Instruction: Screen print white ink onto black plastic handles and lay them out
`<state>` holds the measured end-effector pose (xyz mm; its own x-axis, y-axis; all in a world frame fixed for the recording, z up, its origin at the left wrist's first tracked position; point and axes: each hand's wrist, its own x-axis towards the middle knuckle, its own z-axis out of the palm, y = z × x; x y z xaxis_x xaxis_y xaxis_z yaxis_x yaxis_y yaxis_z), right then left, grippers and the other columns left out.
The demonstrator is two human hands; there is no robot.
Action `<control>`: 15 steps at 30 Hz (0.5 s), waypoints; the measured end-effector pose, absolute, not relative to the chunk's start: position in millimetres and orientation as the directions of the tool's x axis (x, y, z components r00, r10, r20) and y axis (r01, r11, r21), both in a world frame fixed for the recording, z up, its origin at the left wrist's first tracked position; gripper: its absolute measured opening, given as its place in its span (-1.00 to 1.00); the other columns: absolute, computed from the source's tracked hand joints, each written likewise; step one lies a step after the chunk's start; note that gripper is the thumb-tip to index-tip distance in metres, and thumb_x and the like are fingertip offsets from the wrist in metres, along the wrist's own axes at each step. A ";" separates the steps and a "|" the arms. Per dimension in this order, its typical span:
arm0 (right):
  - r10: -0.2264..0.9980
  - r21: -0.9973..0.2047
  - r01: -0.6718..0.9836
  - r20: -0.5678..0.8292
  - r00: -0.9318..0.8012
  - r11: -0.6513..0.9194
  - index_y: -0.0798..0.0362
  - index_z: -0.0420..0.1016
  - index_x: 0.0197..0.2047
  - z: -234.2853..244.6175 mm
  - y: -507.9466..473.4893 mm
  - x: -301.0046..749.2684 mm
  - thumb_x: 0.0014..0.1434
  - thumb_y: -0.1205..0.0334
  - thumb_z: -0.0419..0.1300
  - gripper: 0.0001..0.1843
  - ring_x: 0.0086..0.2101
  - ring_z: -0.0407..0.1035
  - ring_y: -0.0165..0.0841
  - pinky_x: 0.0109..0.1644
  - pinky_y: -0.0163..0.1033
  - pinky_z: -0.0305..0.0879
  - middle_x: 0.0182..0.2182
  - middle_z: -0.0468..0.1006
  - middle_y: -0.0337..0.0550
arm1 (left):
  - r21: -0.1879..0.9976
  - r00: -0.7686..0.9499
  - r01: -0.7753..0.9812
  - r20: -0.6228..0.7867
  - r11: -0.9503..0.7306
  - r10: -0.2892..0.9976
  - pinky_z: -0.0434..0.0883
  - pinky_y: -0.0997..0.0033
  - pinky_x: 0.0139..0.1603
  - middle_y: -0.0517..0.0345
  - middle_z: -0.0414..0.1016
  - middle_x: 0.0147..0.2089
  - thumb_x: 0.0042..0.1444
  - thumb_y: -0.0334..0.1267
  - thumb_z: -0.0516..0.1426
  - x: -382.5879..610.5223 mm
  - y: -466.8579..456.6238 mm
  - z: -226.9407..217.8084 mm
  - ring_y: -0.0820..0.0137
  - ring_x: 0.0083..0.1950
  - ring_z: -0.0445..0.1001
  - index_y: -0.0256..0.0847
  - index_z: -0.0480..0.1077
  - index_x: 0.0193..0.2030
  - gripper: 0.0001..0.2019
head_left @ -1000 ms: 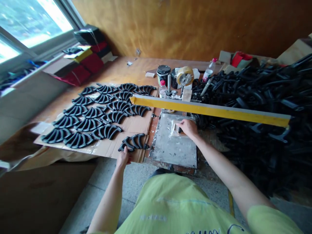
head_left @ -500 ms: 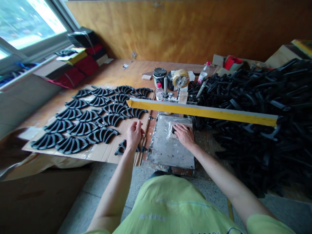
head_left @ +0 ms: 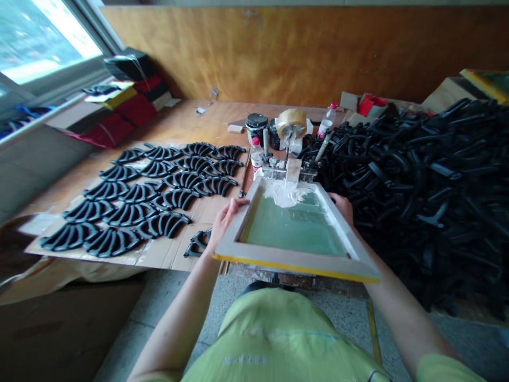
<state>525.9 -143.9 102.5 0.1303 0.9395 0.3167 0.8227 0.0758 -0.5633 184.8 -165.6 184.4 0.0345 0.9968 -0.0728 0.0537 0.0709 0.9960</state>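
Touching the left side of the framed screen (head_left: 296, 232) with the left hand (head_left: 225, 220), partly curled; touching the right side with the right hand (head_left: 344, 208), partly hidden behind; lying directly between the two; cannot tell either as gripping or resting; bearing white paste (head_left: 284, 194) toward the far end.

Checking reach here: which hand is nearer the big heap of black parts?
Right. The right hand is beside the heap, at one edge of the frame; the left hand is at the opposite edge, farther away.
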 end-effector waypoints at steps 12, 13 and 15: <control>0.959 -0.177 0.946 0.140 -0.248 0.270 0.14 0.46 -0.15 121.4 -81.3 444.8 0.19 0.32 0.17 -0.84 -0.13 0.34 -0.18 -0.04 -0.17 0.24 -0.21 0.53 0.03 | 0.936 0.035 0.155 -0.325 0.316 0.945 0.40 0.46 -0.36 0.15 0.55 -0.32 0.04 0.11 0.18 179.8 -183.1 56.8 0.38 -0.35 0.49 -0.18 0.29 0.27 -0.31; 0.952 -0.164 0.941 0.131 -0.276 0.295 0.14 0.46 -0.18 118.7 -90.3 444.1 0.20 0.34 0.14 -0.87 -0.14 0.34 -0.19 -0.07 -0.18 0.23 -0.22 0.53 0.03 | 0.937 0.040 0.152 -0.323 0.314 0.946 0.40 0.45 -0.34 0.14 0.56 -0.29 0.05 0.12 0.17 179.0 -182.8 53.5 0.37 -0.33 0.50 -0.18 0.29 0.27 -0.31; 0.910 -0.148 0.899 0.130 -0.395 0.411 0.12 0.46 -0.22 116.8 -111.5 446.0 0.19 0.40 0.09 -0.87 -0.14 0.33 -0.21 -0.12 -0.22 0.20 -0.25 0.53 0.00 | 0.938 0.051 0.151 -0.323 0.312 0.945 0.41 0.45 -0.31 0.13 0.57 -0.25 0.07 0.13 0.16 177.3 -182.8 49.2 0.35 -0.29 0.52 -0.17 0.28 0.28 -0.32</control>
